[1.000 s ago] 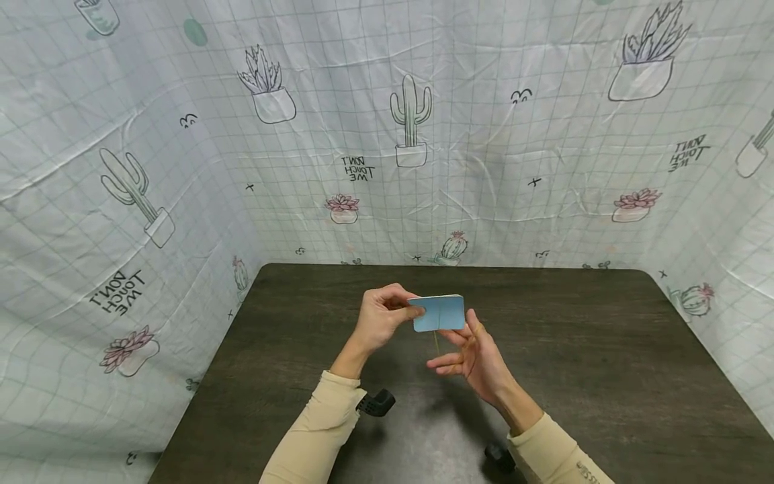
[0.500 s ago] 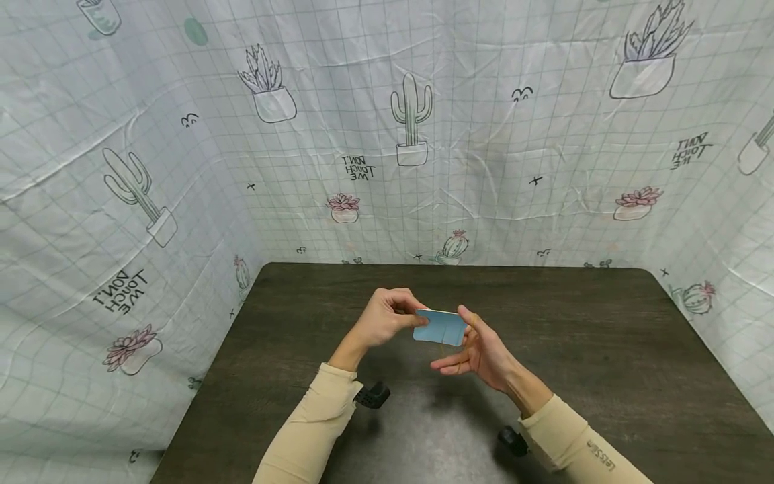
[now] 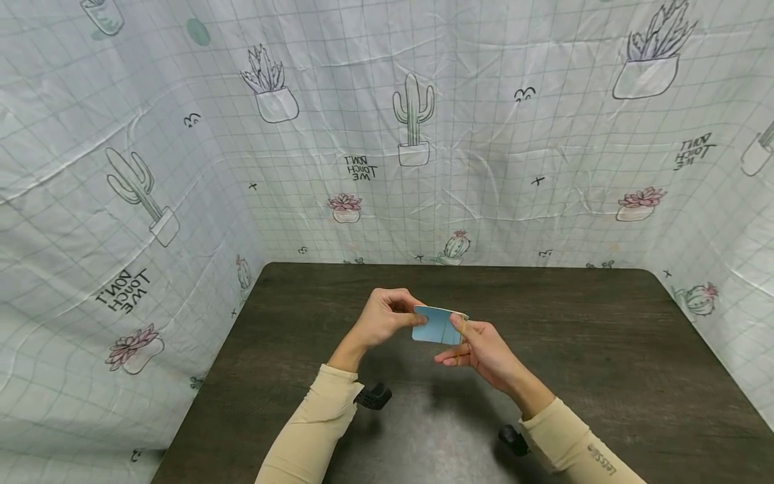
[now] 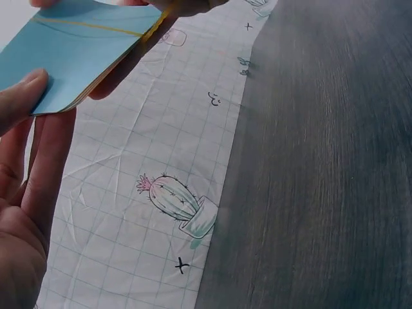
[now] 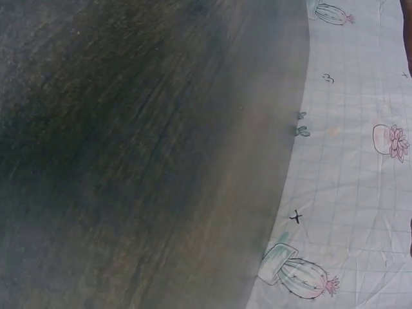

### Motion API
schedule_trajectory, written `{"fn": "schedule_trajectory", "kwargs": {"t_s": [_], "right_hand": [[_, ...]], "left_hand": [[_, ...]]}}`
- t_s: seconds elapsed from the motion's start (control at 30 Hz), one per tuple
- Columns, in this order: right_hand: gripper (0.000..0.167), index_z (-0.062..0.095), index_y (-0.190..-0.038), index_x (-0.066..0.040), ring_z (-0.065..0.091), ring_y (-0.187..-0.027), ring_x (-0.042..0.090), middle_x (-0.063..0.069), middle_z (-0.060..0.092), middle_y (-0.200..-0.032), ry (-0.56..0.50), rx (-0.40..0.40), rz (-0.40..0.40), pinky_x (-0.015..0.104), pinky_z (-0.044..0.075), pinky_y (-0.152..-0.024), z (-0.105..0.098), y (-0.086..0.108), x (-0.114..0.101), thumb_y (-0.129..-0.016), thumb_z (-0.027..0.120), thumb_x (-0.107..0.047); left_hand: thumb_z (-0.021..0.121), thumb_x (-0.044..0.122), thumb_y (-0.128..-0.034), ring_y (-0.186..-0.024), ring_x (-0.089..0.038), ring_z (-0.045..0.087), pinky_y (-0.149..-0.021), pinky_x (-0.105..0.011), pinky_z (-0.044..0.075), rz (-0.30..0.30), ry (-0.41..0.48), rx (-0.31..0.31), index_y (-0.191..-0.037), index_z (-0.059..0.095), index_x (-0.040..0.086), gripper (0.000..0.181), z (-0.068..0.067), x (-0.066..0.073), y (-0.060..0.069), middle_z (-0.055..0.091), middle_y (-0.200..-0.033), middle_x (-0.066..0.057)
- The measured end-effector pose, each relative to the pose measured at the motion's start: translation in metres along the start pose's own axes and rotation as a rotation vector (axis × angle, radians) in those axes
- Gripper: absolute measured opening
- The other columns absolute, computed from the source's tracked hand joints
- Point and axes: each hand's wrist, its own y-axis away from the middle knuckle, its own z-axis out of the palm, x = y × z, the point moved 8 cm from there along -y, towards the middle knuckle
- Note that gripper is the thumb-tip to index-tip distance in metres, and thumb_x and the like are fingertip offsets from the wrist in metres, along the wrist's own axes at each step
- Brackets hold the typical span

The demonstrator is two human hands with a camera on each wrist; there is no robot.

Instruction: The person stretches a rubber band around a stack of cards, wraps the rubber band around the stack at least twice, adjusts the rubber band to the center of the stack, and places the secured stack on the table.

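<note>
A thin stack of light blue cards with rounded corners is held up above the table. My left hand pinches its left end, thumb on the near face and fingers behind, as the left wrist view also shows. Across the cards runs a yellow rubber band, pulled toward the right edge. My right hand is at that edge, its thumb over the corner, pinching the band there; its lower fingers stay loosely bent. In the right wrist view only slivers of the hand show at the right border.
The dark wood-grain table spreads beneath both hands. Around its back and sides hangs a white gridded curtain printed with cacti. A black wrist device sits at the left cuff, and another near the right cuff.
The stack has come slightly lower and tilted. My right hand's thumb has closed from beside the cards onto their right edge, and the band has shifted toward that end.
</note>
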Motion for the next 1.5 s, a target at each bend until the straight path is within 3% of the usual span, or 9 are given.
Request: {"fn": "schedule_trajectory", "kwargs": {"t_s": [0.23,0.43,0.63,0.83,1.03,1.2,1.33,1.5], "right_hand": [[0.047,0.052,-0.134,0.013,0.074,-0.085,0.022,0.013,0.068,-0.115,0.053,0.079,-0.074,0.038,0.06,-0.081,-0.004,-0.001,0.001,-0.107,0.053,-0.026],[0.045,0.054,-0.131,0.015,0.074,-0.081,0.019,0.012,0.074,-0.097,0.025,0.285,-0.179,0.036,0.06,-0.079,-0.01,-0.002,-0.004,-0.101,0.064,-0.017],[0.031,0.065,-0.119,0.009,0.074,-0.074,0.019,0.009,0.073,-0.091,-0.083,0.44,-0.215,0.036,0.061,-0.075,-0.012,0.001,-0.006,-0.097,0.069,-0.012],[0.013,0.07,-0.104,0.0,0.073,-0.069,0.019,0.009,0.068,-0.088,-0.109,0.469,-0.169,0.034,0.061,-0.072,-0.016,0.002,-0.003,-0.095,0.072,-0.009],[0.024,0.066,-0.11,0.007,0.071,-0.066,0.018,0.009,0.068,-0.085,-0.057,0.543,-0.197,0.035,0.061,-0.07,-0.019,0.006,-0.004,-0.092,0.074,-0.007],[0.028,0.068,-0.109,0.006,0.068,-0.074,0.014,0.003,0.069,-0.087,0.026,0.626,-0.18,0.03,0.06,-0.074,-0.021,0.009,-0.005,-0.09,0.078,-0.011],[0.027,0.067,-0.109,0.007,0.069,-0.078,0.014,0.002,0.071,-0.087,-0.004,0.606,-0.179,0.031,0.06,-0.075,-0.022,0.008,-0.006,-0.09,0.078,-0.008],[0.029,0.059,-0.11,0.01,0.072,-0.075,0.019,0.004,0.072,-0.084,-0.017,0.572,-0.215,0.039,0.061,-0.075,-0.024,0.01,-0.008,-0.09,0.076,-0.002]], "left_hand": [[0.076,-0.014,-0.0811,-0.063,-0.015,0.064,-0.057,-0.028,0.056,-0.079,0.089,0.071,-0.098,0.069,-0.017,0.018,-0.001,-0.009,0.002,0.069,-0.078,-0.011],[0.076,-0.013,-0.0817,-0.069,-0.016,0.07,-0.062,-0.042,0.061,-0.125,0.185,0.182,-0.099,0.066,-0.019,0.021,-0.003,-0.016,0.002,0.073,-0.084,-0.011],[0.072,-0.018,-0.081,-0.066,-0.014,0.069,-0.058,-0.032,0.059,-0.158,0.235,0.242,-0.095,0.071,-0.01,0.016,-0.003,-0.02,0.002,0.07,-0.078,-0.001],[0.073,-0.018,-0.0813,-0.063,-0.012,0.066,-0.054,-0.027,0.056,-0.194,0.204,0.254,-0.101,0.065,-0.02,0.021,-0.003,-0.021,0.002,0.069,-0.076,0.001],[0.075,-0.016,-0.0811,-0.064,-0.013,0.066,-0.056,-0.032,0.058,-0.222,0.166,0.264,-0.102,0.065,-0.02,0.023,-0.003,-0.021,0.002,0.069,-0.076,0.001],[0.075,-0.015,-0.0814,-0.064,-0.014,0.066,-0.059,-0.041,0.059,-0.229,0.146,0.273,-0.103,0.066,-0.019,0.024,-0.004,-0.021,0.002,0.069,-0.077,0.0],[0.075,-0.015,-0.0816,-0.064,-0.014,0.066,-0.059,-0.041,0.059,-0.226,0.141,0.269,-0.103,0.067,-0.018,0.023,-0.004,-0.02,0.002,0.068,-0.077,0.0],[0.074,-0.015,-0.0817,-0.065,-0.014,0.066,-0.057,-0.031,0.058,-0.237,0.155,0.269,-0.103,0.066,-0.019,0.023,-0.007,-0.019,0.003,0.067,-0.077,-0.001]]}}
